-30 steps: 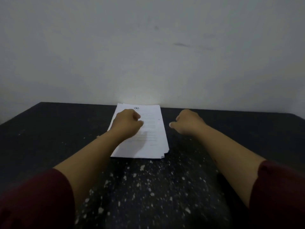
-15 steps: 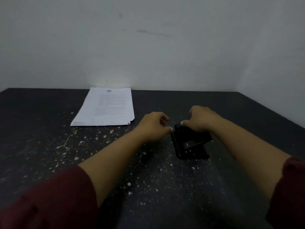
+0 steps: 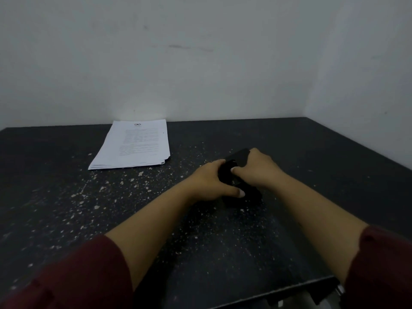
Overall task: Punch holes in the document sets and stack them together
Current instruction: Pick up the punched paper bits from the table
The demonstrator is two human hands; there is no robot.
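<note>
Both hands are on the hole punch (image 3: 239, 175) now: left hand (image 3: 210, 182) curled round its near side, right hand (image 3: 256, 169) gripping the top. It sits on the dark tabletop (image 3: 312, 175), well apart from the document stack (image 3: 133, 146) by the wall. Next, I'd say, punch and papers must meet. Only white flecks (image 3: 124, 181) lie between.

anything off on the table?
Pale flecks, possibly punch confetti, litter the dark table from the paper stack toward the near edge. The stack's bottom sheets fan out slightly. Both hands grip the hole punch.
</note>
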